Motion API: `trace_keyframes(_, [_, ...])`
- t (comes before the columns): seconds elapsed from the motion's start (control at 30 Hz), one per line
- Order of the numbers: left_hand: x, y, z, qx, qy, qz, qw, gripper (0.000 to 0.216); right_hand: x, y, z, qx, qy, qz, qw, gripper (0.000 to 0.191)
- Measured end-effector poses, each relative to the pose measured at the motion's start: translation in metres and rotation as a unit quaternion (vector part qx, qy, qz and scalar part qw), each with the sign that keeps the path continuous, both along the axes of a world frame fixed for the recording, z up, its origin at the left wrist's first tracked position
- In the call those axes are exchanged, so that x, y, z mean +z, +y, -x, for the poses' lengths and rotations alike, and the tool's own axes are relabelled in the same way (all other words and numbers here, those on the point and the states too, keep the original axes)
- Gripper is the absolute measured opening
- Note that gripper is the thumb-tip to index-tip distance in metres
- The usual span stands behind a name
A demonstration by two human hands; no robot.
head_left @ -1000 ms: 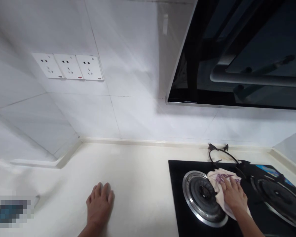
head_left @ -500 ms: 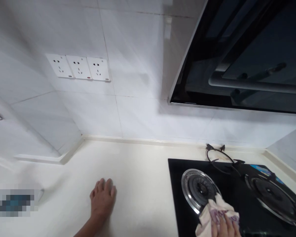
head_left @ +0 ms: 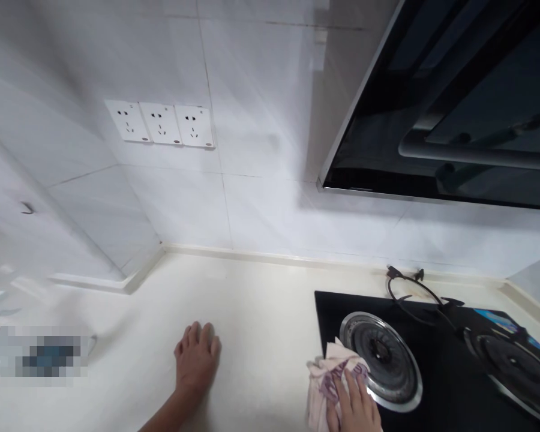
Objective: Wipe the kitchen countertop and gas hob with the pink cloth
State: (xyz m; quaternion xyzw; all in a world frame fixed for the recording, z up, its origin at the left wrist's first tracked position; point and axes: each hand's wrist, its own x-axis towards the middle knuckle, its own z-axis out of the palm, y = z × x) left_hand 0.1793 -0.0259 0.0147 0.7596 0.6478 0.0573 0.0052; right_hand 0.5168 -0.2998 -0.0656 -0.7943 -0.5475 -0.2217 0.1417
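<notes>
Head view: my right hand (head_left: 353,405) presses flat on a crumpled pink-white cloth (head_left: 328,378); my left hand (head_left: 197,360) lies open-palmed on the cream stone countertop (head_left: 261,312).

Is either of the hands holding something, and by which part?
The right hand presses flat on top of a pale cloth; left hand rests empty on the counter.

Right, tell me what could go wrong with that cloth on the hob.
The cloth under the right hand lies against the left burner; a fold might snag on its raised ring. The pan support lies off its burner at the back edge of the hob, so a wide sweep could knock it.
</notes>
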Motion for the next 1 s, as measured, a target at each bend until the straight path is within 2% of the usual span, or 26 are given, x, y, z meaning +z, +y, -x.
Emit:
trace_keyframes(0.07, [0.000,0.000,0.000,0.001,-0.003,0.000,1.000,0.051,0.011,0.026,0.002,0.010,0.010,0.018,1.000,0.046])
trace_keyframes(0.2, [-0.002,-0.001,0.001,0.001,-0.004,-0.010,1.000,0.050,0.043,0.083,0.006,-0.015,0.037,0.058,0.998,0.047])
trace_keyframes(0.33, [-0.004,-0.002,0.002,-0.004,0.000,-0.021,1.000,0.048,0.068,0.140,-0.008,-0.046,0.055,0.079,0.994,0.047])
trace_keyframes(0.43, [-0.006,-0.003,0.004,-0.006,-0.001,-0.029,1.000,0.047,0.076,0.180,-0.028,-0.062,0.067,0.077,0.993,0.048])
trace_keyframes(0.63, [-0.010,-0.004,0.006,-0.011,0.011,-0.037,0.999,0.048,0.078,0.248,-0.059,-0.084,0.084,0.076,0.990,0.049])
trace_keyframes(0.8, [-0.011,-0.003,0.006,-0.017,0.011,-0.038,0.999,0.049,0.080,0.268,-0.065,-0.096,0.091,0.084,0.988,0.052])
trace_keyframes(1.0, [-0.009,-0.002,0.005,-0.014,0.010,-0.036,0.999,0.049,0.081,0.244,-0.057,-0.054,0.087,0.108,0.989,0.051])
